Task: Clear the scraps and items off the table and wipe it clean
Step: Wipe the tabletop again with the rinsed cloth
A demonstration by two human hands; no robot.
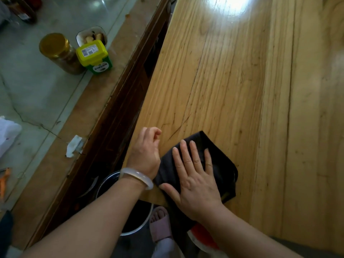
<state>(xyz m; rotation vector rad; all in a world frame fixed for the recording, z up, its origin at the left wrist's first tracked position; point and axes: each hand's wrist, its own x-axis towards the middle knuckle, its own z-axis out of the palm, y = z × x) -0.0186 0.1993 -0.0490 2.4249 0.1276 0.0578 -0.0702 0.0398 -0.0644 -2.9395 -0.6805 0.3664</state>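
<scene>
A dark folded cloth [221, 164] lies on the near left corner of the light wooden table [232, 81]. My right hand [195, 175] presses flat on the cloth, fingers spread. My left hand [147, 148], with a pale bangle on the wrist, hovers at the table's left edge right beside the cloth, fingers loosely curled, holding nothing that I can see. The tabletop beyond the cloth shows only wood grain and a bright glare.
A metal bucket [137, 230] stands on the floor below the table corner, next to a foot in a pink slipper [160, 224]. On a grey counter to the left stand a gold-lidded jar [59, 53], a yellow-lidded green container [95, 56] and a small dish [91, 35]. A crumpled white paper scrap [74, 146] lies on the counter's edge.
</scene>
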